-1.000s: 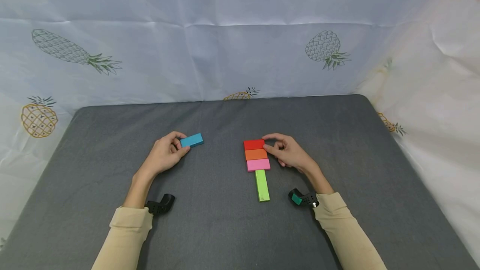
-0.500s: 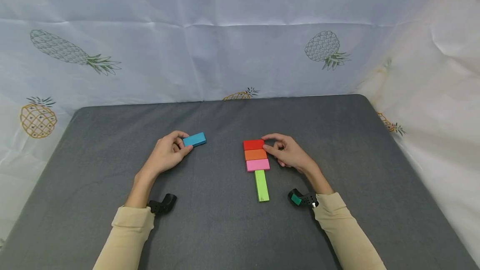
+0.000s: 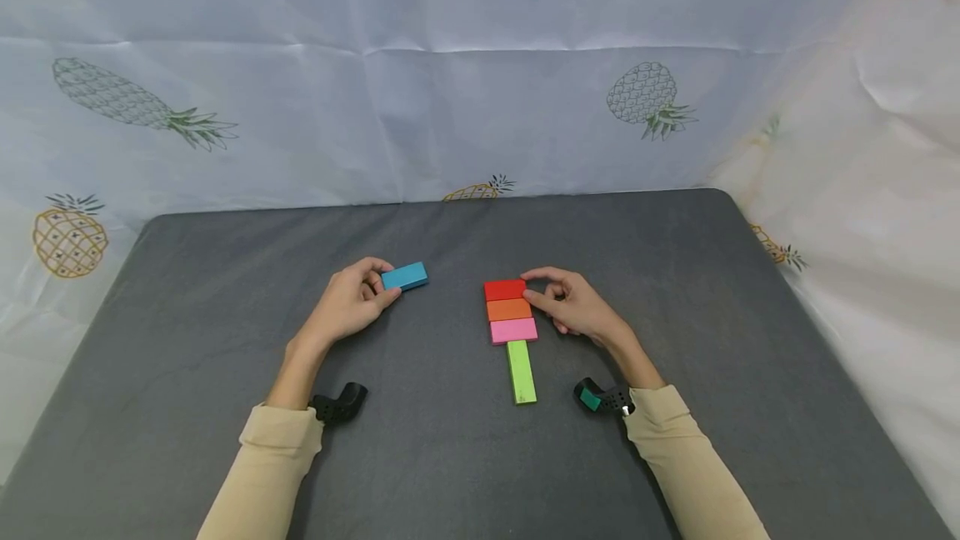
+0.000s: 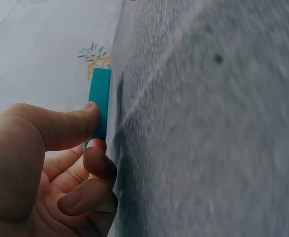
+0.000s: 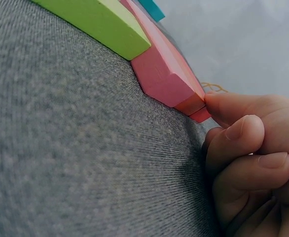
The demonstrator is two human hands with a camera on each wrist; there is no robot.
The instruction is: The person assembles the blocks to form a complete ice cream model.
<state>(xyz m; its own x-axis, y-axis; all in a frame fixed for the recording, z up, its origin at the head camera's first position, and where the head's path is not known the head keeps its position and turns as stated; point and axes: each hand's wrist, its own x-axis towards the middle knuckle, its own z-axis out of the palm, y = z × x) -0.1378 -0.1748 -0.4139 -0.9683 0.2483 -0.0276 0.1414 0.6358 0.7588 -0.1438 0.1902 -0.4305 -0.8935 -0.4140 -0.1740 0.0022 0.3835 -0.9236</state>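
Observation:
My left hand (image 3: 352, 298) pinches a blue wooden block (image 3: 406, 276) between thumb and fingers. In the left wrist view the blue block (image 4: 100, 101) sticks out past the thumb, close to the grey cloth. At the right end of a red block (image 3: 505, 290), my right hand (image 3: 573, 303) holds thumb and index finger against it; the other fingers are curled. Against the red block lies an orange block (image 3: 508, 310), then a pink block (image 3: 513, 330). A green block (image 3: 521, 373) points lengthwise toward the person from the pink one's near side.
A grey cloth (image 3: 442, 457) covers the table. Behind it hangs a white sheet (image 3: 420, 123) with printed pineapples. Black wrist mounts (image 3: 341, 403) sit on both forearms, low over the cloth.
My left hand has moved right and slightly away from the person with the blue block, nearing the row. My right hand and the other blocks look almost unmoved.

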